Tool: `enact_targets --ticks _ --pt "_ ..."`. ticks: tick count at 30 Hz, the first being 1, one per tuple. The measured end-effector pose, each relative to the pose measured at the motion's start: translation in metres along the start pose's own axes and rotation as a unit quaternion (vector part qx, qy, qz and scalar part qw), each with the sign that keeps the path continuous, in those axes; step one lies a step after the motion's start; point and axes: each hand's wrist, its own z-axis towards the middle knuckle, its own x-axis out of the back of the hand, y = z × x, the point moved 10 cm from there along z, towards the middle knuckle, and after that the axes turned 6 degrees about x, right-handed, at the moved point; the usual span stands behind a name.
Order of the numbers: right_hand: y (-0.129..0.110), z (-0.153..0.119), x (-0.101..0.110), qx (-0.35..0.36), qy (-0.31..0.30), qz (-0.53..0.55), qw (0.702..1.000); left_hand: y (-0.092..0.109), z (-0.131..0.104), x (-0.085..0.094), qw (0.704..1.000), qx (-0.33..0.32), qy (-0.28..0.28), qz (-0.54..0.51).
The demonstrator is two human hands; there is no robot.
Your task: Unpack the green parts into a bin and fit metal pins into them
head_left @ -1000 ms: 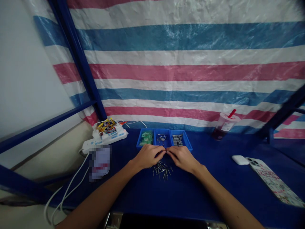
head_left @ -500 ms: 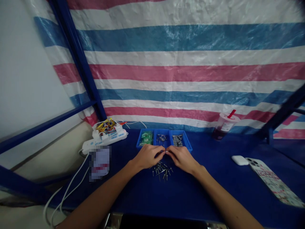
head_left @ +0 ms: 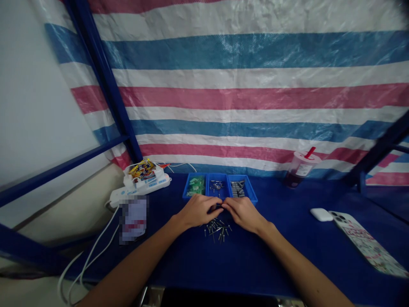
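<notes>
My left hand [head_left: 200,209] and my right hand [head_left: 242,212] meet fingertip to fingertip, both closed on a small thin metal piece that the fingers mostly hide. Just below them, a loose pile of metal pins [head_left: 219,230] lies on the blue table [head_left: 236,264]. Right behind the hands are three blue bins side by side: the left bin [head_left: 185,187] has green pieces [head_left: 196,186], the middle bin [head_left: 209,196] some metal pins [head_left: 216,185], and the right bin [head_left: 252,194] grey cylindrical pieces [head_left: 237,187].
A white power strip [head_left: 153,184] with cables and a pixelated packet [head_left: 134,219] are at the left. On the right are a cup with a red straw [head_left: 302,168], a white case [head_left: 321,214] and a phone [head_left: 367,243]. Blue frame bars [head_left: 105,81] rise beside a striped sheet.
The fingertips have shifted slightly, and the thin piece between them shows less than before. Both arms stay in nearly the same place.
</notes>
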Motion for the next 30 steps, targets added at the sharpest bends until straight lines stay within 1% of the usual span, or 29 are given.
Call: enact_targets --ticks 4,11,15,30 --pt "0.0 0.0 0.002 -0.006 -0.003 0.008 1.0 0.0 0.001 0.0 1.0 0.0 0.002 0.011" --pt "0.001 0.0 0.011 -0.02 0.02 0.027 0.999 -0.004 0.001 0.008 0.999 0.021 0.035 0.014" --pt "0.001 0.0 0.011 -0.013 0.025 0.024 0.999 -0.007 0.001 0.008 0.999 0.029 0.039 0.011" --pt "-0.003 0.001 0.01 0.01 0.015 0.021 1.0 -0.005 0.001 0.011 0.998 0.016 0.054 0.002"
